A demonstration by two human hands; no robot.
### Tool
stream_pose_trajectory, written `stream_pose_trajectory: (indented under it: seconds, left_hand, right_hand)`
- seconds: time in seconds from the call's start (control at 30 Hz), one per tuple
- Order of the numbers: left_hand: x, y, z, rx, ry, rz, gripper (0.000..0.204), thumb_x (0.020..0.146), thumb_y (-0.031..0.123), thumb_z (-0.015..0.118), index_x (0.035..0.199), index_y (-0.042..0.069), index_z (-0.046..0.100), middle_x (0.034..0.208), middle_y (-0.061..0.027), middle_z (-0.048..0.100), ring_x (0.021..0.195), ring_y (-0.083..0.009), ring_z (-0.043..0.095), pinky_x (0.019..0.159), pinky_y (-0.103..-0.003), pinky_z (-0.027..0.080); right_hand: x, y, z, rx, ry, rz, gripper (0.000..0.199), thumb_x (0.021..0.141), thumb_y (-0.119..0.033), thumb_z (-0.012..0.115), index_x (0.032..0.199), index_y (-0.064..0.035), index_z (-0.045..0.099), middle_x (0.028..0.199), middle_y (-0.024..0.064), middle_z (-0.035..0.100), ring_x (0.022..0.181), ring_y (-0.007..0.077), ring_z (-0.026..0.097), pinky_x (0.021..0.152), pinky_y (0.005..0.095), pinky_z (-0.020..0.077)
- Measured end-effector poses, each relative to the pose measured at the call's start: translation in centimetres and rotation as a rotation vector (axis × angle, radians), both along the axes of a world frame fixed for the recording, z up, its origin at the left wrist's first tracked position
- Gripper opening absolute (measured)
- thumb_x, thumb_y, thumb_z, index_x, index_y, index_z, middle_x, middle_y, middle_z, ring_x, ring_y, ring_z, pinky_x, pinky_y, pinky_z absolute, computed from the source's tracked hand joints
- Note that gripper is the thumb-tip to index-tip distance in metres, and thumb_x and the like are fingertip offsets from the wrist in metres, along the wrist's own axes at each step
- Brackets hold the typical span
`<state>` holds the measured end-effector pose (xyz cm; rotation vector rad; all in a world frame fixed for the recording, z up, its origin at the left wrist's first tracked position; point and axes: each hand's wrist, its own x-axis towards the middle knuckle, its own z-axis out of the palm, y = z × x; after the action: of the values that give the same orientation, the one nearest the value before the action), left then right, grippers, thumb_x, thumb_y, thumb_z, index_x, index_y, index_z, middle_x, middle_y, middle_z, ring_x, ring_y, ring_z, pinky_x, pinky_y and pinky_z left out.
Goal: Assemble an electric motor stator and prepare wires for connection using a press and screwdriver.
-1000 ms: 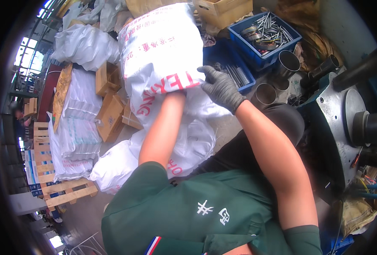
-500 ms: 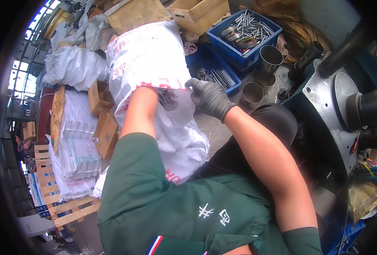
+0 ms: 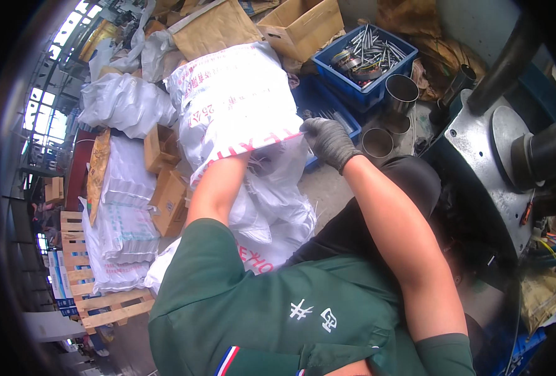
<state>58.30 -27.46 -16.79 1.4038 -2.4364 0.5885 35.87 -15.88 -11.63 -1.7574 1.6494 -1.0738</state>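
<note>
A white woven sack [image 3: 237,100] with red print lies in front of me, its mouth toward my body. My left forearm reaches into that mouth, so my left hand is hidden inside the sack. At the right corner of the sack's mouth, my right hand [image 3: 331,141], in a dark grey glove, pinches the red-marked rim and holds it up. Under the lifted edge a little of the sack's dim inside shows; its contents cannot be made out. Below the opening, more white sack material [image 3: 268,213] lies crumpled against my leg.
Blue crates [image 3: 367,88] of metal rods and coils stand at the far right, beside metal cylinders [image 3: 402,91]. A heavy machine plate [image 3: 484,160] is close on my right. To the left are cardboard boxes [image 3: 168,200], stacked white sacks [image 3: 124,207] and a wooden pallet [image 3: 115,307].
The sack's edge has come nearer to me and to the right with my right hand still on it. Less of the inside shows now. The whole view has shifted slightly.
</note>
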Motion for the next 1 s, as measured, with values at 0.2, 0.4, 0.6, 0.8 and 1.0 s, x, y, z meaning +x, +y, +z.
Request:
stream_pose_trajectory:
  seconds: [0.2, 0.4, 0.6, 0.8, 1.0]
  left_hand:
    - [0.4, 1.1, 0.0, 0.015, -0.022, -0.025, 0.025, 0.092, 0.013, 0.059, 0.115, 0.010, 0.071, 0.116, -0.0143, 0.071, 0.108, -0.0329, 0.068, 0.094, -0.041, 0.053]
    - [2.0, 3.1, -1.5, 0.063, -0.066, -0.043, 0.025, 0.092, 0.013, 0.060, 0.114, 0.010, 0.071, 0.117, -0.0143, 0.071, 0.109, -0.0331, 0.067, 0.094, -0.041, 0.053]
    - [4.4, 6.1, -2.8, 0.112, -0.105, -0.038, 0.025, 0.092, 0.013, 0.061, 0.114, 0.010, 0.071, 0.118, -0.0143, 0.071, 0.110, -0.0334, 0.067, 0.094, -0.042, 0.053]
    - [5.4, 12.3, -2.2, 0.505, 0.408, -0.088, 0.029, 0.087, 0.012, 0.067, 0.116, 0.011, 0.072, 0.130, -0.0136, 0.067, 0.117, -0.0355, 0.065, 0.098, -0.043, 0.052]
    - [4.6, 18.2, 0.9, 0.423, 0.121, -0.573, 0.033, 0.090, 0.017, 0.068, 0.122, 0.010, 0.070, 0.134, -0.0118, 0.065, 0.123, -0.0390, 0.061, 0.102, -0.045, 0.051]
  right_hand:
    - [-0.7, 1.1, 0.2, -0.042, 0.015, -0.005, 0.020, 0.085, -0.004, 0.066, 0.102, -0.0061, 0.076, 0.094, 0.0207, 0.072, 0.090, 0.0388, 0.070, 0.084, 0.0436, 0.0540]
    - [-1.9, 1.3, 0.0, -0.044, 0.092, 0.016, 0.021, 0.085, -0.004, 0.065, 0.103, -0.0068, 0.077, 0.097, 0.0200, 0.073, 0.093, 0.0376, 0.070, 0.086, 0.0432, 0.0540]
    - [-1.8, 1.8, 0.0, -0.047, 0.149, 0.022, 0.021, 0.085, -0.006, 0.066, 0.103, -0.0079, 0.077, 0.098, 0.0198, 0.073, 0.094, 0.0381, 0.070, 0.086, 0.0434, 0.0543]
    - [-2.1, 1.6, -1.2, -0.095, 0.201, 0.036, 0.018, 0.086, -0.007, 0.067, 0.100, -0.0081, 0.077, 0.094, 0.0211, 0.073, 0.089, 0.0388, 0.070, 0.083, 0.0442, 0.0548]
    - [-1.9, 1.8, -0.2, -0.001, 0.170, 0.060, 0.028, 0.085, -0.006, 0.062, 0.109, -0.0097, 0.077, 0.106, 0.0224, 0.071, 0.100, 0.0393, 0.069, 0.091, 0.0455, 0.0542]
